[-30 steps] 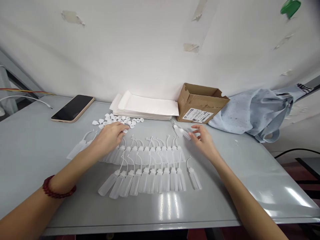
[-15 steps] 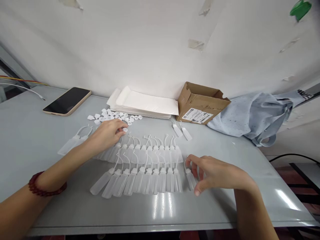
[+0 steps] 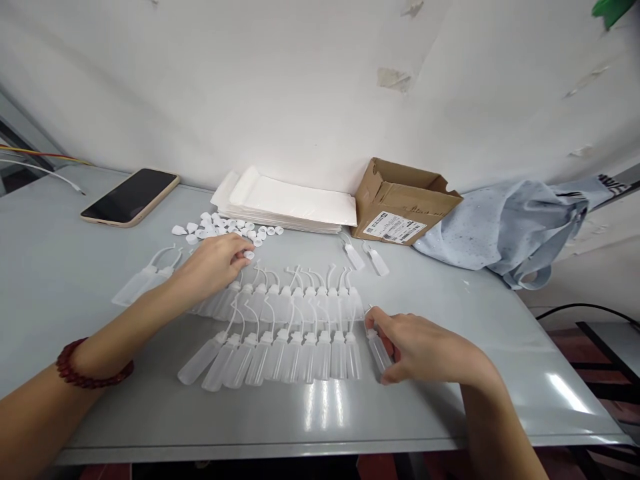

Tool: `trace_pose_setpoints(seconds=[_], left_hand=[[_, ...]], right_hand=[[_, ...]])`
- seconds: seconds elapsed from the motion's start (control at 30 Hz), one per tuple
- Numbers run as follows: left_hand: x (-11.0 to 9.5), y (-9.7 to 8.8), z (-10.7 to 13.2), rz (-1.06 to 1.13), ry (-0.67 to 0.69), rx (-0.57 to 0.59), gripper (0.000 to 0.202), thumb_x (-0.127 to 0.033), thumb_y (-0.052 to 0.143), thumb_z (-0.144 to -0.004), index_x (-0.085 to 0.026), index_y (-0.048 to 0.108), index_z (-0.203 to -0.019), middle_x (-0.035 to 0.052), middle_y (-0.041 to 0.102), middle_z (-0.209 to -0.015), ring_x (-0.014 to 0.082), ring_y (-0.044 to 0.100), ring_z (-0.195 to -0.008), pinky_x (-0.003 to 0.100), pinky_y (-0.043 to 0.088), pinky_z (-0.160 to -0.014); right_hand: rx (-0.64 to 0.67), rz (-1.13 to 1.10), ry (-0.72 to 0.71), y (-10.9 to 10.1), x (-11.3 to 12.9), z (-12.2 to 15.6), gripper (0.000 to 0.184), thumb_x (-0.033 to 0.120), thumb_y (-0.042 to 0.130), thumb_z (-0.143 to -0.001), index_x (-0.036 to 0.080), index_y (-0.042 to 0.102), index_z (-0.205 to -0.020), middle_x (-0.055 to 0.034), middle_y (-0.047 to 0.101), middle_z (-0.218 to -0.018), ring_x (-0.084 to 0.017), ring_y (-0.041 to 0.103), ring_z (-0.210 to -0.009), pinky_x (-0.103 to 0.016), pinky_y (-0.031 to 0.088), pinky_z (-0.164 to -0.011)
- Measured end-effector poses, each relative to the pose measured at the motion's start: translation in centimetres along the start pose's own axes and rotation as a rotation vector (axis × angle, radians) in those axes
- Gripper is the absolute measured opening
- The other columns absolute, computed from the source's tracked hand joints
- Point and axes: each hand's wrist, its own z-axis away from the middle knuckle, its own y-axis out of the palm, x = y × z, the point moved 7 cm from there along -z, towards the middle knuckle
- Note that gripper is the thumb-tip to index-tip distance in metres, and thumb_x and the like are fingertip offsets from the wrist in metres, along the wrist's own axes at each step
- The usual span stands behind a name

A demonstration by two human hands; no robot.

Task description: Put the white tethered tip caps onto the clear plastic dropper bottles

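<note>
My left hand (image 3: 213, 263) is closed, its thumb and index finger pinching a small white cap (image 3: 249, 255) just in front of a heap of similar caps (image 3: 213, 225). At the right end of the front row, my right hand (image 3: 425, 347) grips a small translucent squeeze bottle (image 3: 379, 351), index finger by its neck and thumb near its base. This bottle still lies on the table. Two rows of such bottles (image 3: 295, 357), each with a thin bent spout tube, lie side by side in the middle. My left forearm partly hides the back row's left end.
White envelopes (image 3: 295, 200) are stacked against the wall beside an open cardboard box (image 3: 405, 207). Two bottles (image 3: 376, 260) lie before the box, two more (image 3: 135, 285) at left. A phone (image 3: 133, 197) rests back left, a light-blue cloth bag (image 3: 480, 227) back right.
My right thumb and fingers have closed in around the end bottle. My left hand stays by the caps with its cap. The view has shifted slightly.
</note>
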Motion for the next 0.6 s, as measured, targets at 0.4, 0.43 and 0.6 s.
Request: trace_pose_setpoints(seconds=[0.4,0.43,0.6], left_hand=[[-1.3,-0.9,0.8,0.051,0.047,-0.103,0.036,-0.038,0.041,-0.084,-0.017,0.067,-0.098,0.0093,0.069,-0.103,0.0259,0.064,-0.088,0.036,0.048,-0.081],[-1.6,-1.1,0.9,0.071,0.051,-0.119,0.036,-0.039,0.042,-0.084,-0.017,0.067,-0.098,0.0093,0.069,-0.104,0.0254,0.064,-0.088,0.035,0.048,-0.08],[-3.2,-2.1,1.8,0.244,0.029,-0.16,0.034,-0.046,0.049,-0.085,-0.02,0.068,-0.095,0.0048,0.07,-0.101,0.0199,0.063,-0.083,0.027,0.049,-0.067]], right_hand=[[-0.065,-0.284,-0.091,-2.7,-1.4,0.4,0.043,0.018,0.062,-0.069,0.023,0.042,-0.107,0.0037,0.054,-0.075,-0.014,0.052,-0.063,-0.029,0.044,-0.062],[-0.095,-0.324,-0.112,-3.1,-1.5,0.5,0.044,0.017,0.061,-0.07,0.024,0.041,-0.108,0.0046,0.052,-0.074,-0.013,0.051,-0.062,-0.029,0.044,-0.063],[-0.26,-0.621,-0.229,-4.3,-1.5,0.2,0.031,0.027,0.049,-0.089,0.023,0.035,-0.117,0.0029,0.056,-0.071,-0.015,0.055,-0.067,-0.032,0.047,-0.067]])
